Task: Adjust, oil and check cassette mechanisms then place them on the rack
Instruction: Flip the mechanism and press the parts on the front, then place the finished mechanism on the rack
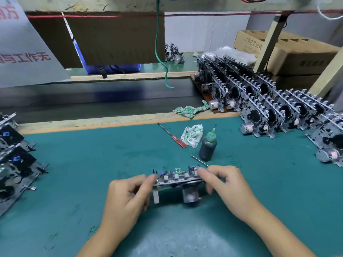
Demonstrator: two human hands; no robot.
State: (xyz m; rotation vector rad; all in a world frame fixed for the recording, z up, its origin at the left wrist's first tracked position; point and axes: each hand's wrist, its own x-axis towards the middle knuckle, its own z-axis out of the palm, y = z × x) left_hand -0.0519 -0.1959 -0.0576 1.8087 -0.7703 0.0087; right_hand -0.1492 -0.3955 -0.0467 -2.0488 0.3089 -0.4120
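A cassette mechanism is held just above the green mat, its motor hanging underneath. My left hand grips its left end with thumb and fingers. My right hand grips its right end and also holds a thin metal tool that points up and left. An oil bottle with a green nozzle stands just behind the mechanism. Rows of cassette mechanisms stand upright at the back right.
A red-handled screwdriver and a crumpled cloth lie beside the bottle. Several more mechanisms are piled at the left edge. A dark conveyor belt runs behind the mat. A green wire hangs down.
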